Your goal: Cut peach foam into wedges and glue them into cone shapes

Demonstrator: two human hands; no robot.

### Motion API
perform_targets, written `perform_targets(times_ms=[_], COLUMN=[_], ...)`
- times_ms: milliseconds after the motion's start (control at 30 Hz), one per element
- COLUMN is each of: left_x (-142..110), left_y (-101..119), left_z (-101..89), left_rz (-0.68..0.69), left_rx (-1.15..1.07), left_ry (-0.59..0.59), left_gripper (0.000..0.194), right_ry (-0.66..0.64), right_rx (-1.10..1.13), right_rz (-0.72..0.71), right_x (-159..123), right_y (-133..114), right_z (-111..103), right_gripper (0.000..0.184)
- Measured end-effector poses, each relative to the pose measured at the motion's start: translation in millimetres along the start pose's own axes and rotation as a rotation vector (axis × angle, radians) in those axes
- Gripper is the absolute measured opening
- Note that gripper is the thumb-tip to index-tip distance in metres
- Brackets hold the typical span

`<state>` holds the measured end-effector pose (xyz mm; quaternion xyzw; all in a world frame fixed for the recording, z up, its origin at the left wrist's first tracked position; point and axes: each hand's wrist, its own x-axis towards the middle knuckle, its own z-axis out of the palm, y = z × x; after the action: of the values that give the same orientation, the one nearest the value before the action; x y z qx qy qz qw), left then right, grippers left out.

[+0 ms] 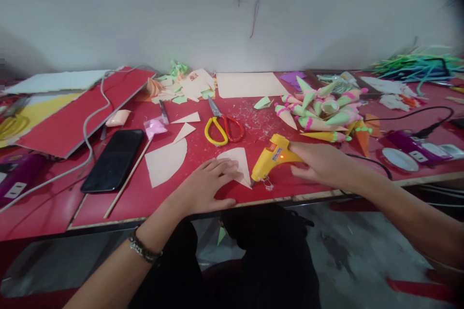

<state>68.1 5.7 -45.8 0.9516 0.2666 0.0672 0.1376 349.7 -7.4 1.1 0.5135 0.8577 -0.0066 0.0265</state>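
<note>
My right hand (pixel 315 161) grips a yellow hot glue gun (pixel 270 157) by its handle, and a small orange light glows on its side. The nozzle points down at the right corner of a cream paper piece (pixel 241 161). Across that paper's left part lies my left hand (pixel 208 183), fingers stretched out flat and thumb apart. A larger cream paper sector (pixel 166 159) rests to the left of my left hand. Scissors (pixel 219 125) with one yellow and one red handle lie just beyond the papers. Thin paper triangles (pixel 184 133) are beside them.
Behind the glue gun is a heap of paper cones (pixel 322 106). A black phone (pixel 114 159) and a wooden stick (pixel 126 178) lie left. Purple power strips (pixel 416 147) with cords sit at both sides. Paper scraps (pixel 188 84) and a red board (pixel 94 106) are farther back.
</note>
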Motion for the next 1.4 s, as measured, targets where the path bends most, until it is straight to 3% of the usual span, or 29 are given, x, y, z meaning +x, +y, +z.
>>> perform_targets(times_ms=[733,1000,1400], left_x=[-1.5,-1.0,-1.3], left_y=[-0.7,-0.6,-0.2], left_z=[1.1,1.9,1.9], left_rz=[-0.002,-0.003,0.000], left_rx=[0.021,0.007,0.007], left_ry=[0.018,0.023,0.027], left_gripper=[0.059,0.059,0.059], right_ry=[0.058,0.114,0.040], right_rx=[-0.079,-0.099,-0.077], right_rz=[0.033,0.072,0.031], right_x=[12.5,15.3,13.4], right_y=[1.5,-1.1,4.2], right_z=[-2.9,-0.7,-3.9], right_gripper=[0.019,0.042,0.020])
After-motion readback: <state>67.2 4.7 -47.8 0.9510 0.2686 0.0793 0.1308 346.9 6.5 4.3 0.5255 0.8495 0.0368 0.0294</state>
